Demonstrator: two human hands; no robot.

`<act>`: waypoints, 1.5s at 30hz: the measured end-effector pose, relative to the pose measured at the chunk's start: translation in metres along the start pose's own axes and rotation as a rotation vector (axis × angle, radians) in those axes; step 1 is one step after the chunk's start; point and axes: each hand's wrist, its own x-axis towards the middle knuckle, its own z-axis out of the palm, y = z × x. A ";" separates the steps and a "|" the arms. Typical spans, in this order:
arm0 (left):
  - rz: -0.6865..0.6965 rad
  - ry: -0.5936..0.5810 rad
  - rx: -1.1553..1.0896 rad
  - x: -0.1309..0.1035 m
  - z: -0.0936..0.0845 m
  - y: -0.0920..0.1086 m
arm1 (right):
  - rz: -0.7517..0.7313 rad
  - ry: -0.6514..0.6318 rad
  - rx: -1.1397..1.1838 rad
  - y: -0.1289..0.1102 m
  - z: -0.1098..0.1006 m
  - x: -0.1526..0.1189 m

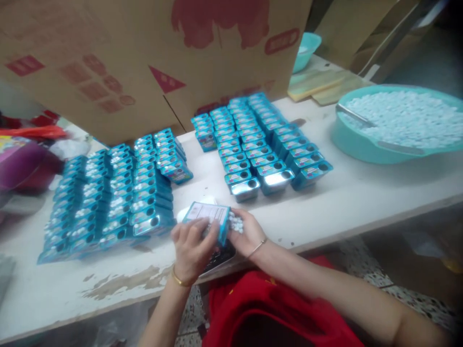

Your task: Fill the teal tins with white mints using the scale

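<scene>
A small blue box (pixel 210 212), its white label printed with dark text and lines turned up toward the camera, sat tilted in the fingers of the left hand (pixel 191 243). Small, pale, rounded pellets (pixel 236 223) lay loosely heaped in the right hand (pixel 250 233), just beside the box's right edge.

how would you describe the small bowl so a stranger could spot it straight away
Find the big red-printed cardboard box, then follow it to its right-hand end. Just behind that end sits a small turquoise bowl, partly hidden, unlike the much wider turquoise basin nearer by, heaped with pale pellets.
</scene>
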 end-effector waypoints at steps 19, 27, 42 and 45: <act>-0.829 0.087 -0.536 -0.043 0.030 -0.025 | 0.074 -0.021 -0.076 -0.023 -0.011 -0.016; -0.909 0.085 -0.710 -0.056 0.034 -0.038 | 0.132 -0.014 -0.141 -0.028 -0.039 -0.022; -0.376 -0.462 -0.563 -0.007 0.015 0.100 | 0.220 0.085 -0.263 -0.029 -0.071 -0.047; -0.386 -0.497 -0.563 -0.008 0.019 0.101 | 0.234 0.044 -0.298 -0.030 -0.074 -0.047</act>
